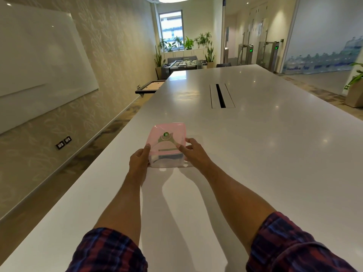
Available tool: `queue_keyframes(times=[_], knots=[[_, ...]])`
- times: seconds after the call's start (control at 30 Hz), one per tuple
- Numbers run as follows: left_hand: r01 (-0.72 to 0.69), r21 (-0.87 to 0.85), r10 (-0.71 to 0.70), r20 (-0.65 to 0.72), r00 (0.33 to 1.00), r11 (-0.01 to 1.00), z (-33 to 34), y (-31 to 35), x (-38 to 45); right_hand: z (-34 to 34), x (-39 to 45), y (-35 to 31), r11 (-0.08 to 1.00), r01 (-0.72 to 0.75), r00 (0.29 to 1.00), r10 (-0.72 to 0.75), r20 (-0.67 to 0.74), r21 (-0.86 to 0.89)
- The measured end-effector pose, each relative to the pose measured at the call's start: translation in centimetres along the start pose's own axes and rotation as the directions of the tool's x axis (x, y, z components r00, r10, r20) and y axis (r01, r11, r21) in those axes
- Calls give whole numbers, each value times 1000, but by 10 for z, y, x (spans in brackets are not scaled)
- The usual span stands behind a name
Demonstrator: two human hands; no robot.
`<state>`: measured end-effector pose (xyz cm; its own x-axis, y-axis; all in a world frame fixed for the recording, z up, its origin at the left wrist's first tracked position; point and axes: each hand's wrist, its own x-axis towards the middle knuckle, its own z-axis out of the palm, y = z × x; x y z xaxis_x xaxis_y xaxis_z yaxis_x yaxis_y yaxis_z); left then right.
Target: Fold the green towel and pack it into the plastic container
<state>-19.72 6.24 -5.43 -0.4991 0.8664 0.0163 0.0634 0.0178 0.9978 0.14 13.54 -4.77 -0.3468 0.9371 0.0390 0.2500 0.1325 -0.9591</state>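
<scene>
Two hands frame the plastic container (167, 157) on the white table (255, 144), and we hold it from both sides. Our left hand (138, 160) presses against the container's left wall, thumb up at the near-left corner of the pink lid (168, 137), the other fingers hidden behind the palm. Our right hand (193, 152) comes in from the right side, its fingers (181, 149) spread and resting on the lid's right edge and the near-right corner of the clear base. Both hands are closed onto the container, which sits between them; neither is empty and spread.

The container rests on the tabletop near the table's left edge, straight ahead of us. Its base is see-through, and the pink lid sits on top, tilted slightly so its far edge looks higher than the near one. A round green sticker (166, 134) shows through the lid. Whether the green towel is inside we cannot tell; only a dark shape shows through the clear wall.

Our rolled plaid sleeves (110, 252) fill the bottom corners. Further along the table lies a cable slot (221, 96).
</scene>
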Motion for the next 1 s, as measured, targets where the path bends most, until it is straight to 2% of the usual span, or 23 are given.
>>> queue_keyframes(times=[0.1, 0.2, 0.3, 0.5, 0.73, 0.87, 1.0], knots=[[-13, 53, 13, 4, 1000, 999, -1, 1, 2, 0, 0, -4, 1000, -8, 1000, 8, -5, -20], [-25, 148, 21, 31, 999, 989, -6, 1, 6, 0, -3, -6, 997, -58, 998, 58, 2, 44], [-55, 231, 57, -1, 998, 971, -7, 6, 6, 2, -7, -10, 990, -89, 995, 92, -25, 110], [-34, 299, 36, 0, 999, 954, -1, 6, 11, 15, -12, -6, 976, -103, 988, 123, -92, 192], [28, 369, -24, -14, 1000, 929, 3, 11, 14, 25, -17, -5, 990, -95, 981, 112, -161, 108], [10, 471, 5, -31, 1000, 882, 6, 19, 11, 21, -17, -8, 997, -75, 983, 80, -166, 36], [23, 636, 114, -174, 978, 771, 15, 29, -5, 18, -23, -13, 990, -67, 988, 48, -149, -126]])
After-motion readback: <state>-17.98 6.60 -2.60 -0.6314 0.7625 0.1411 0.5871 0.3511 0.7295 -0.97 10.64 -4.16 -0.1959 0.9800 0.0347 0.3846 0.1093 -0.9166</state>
